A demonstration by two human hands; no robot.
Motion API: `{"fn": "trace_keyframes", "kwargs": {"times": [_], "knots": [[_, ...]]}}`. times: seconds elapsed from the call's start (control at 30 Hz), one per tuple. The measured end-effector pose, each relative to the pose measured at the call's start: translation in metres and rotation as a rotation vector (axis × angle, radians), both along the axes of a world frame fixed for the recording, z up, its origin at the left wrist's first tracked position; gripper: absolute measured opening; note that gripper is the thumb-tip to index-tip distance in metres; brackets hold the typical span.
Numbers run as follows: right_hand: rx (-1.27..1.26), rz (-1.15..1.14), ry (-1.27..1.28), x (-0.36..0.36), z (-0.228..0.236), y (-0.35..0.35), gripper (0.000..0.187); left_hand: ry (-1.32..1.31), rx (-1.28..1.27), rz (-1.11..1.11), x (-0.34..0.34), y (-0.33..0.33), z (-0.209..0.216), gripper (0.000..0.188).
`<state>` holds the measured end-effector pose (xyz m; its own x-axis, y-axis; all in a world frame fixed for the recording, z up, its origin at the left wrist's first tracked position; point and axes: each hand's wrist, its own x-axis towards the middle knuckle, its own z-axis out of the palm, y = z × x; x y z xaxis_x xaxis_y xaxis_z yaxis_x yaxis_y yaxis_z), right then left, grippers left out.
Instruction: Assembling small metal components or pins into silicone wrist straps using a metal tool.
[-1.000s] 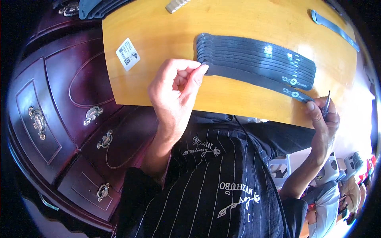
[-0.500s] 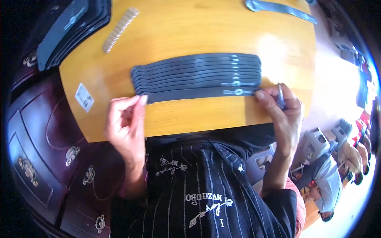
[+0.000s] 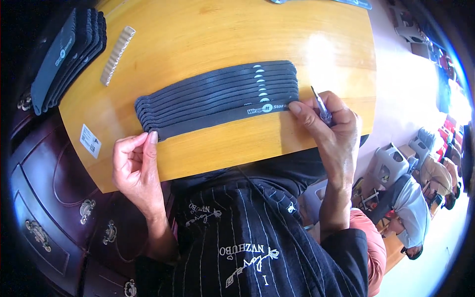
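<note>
A fanned row of black fabric straps [image 3: 213, 89] lies on the yellow wooden table, each overlapping the one behind it. The nearest black strap [image 3: 208, 122] lies along the front of the row with pale printing near its right end. My left hand [image 3: 138, 161] is closed, thumb and forefinger pinching that strap's left end. At the strap's right end, my right hand [image 3: 332, 133] presses with thumb and fingertips. A slim pointed tool [image 3: 321, 106], dark at its tip, is also held between the right hand's fingers; its exact kind is unclear.
Another stack of black straps [image 3: 64, 59] sits at the table's far left, beside a ridged beige strip [image 3: 118, 55]. A white label [image 3: 90, 141] is stuck near the left edge. More straps [image 3: 354, 3] lie at the far edge. Seated people [image 3: 413, 218] and grey stools [image 3: 391, 163] are at right.
The view has shifted and tilted slightly, so the table and straps appear farther left. Both hands stay at the ends of the nearest strap, and the pointed tool shows more clearly.
</note>
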<state>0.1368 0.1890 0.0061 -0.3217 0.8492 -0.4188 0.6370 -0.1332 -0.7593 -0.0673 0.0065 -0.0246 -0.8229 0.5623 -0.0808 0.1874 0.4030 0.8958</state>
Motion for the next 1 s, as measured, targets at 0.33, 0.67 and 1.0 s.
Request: {"fn": "trace_keyframes", "kwargs": {"times": [0.33, 0.67, 1.0], "knots": [[-0.017, -0.018, -0.016, -0.005, 0.003, 0.000, 0.015, -0.015, 0.003, 0.016, 0.002, 0.002, 0.003, 0.012], [-0.018, -0.044, 0.113, -0.013, -0.002, 0.002, 0.018, -0.079, -0.004, 0.046, -0.002, 0.005, 0.011, 0.014], [-0.132, 0.025, -0.026, -0.011, 0.005, 0.015, 0.014, -0.282, -0.154, -0.103, -0.022, 0.010, 0.026, 0.013]]}}
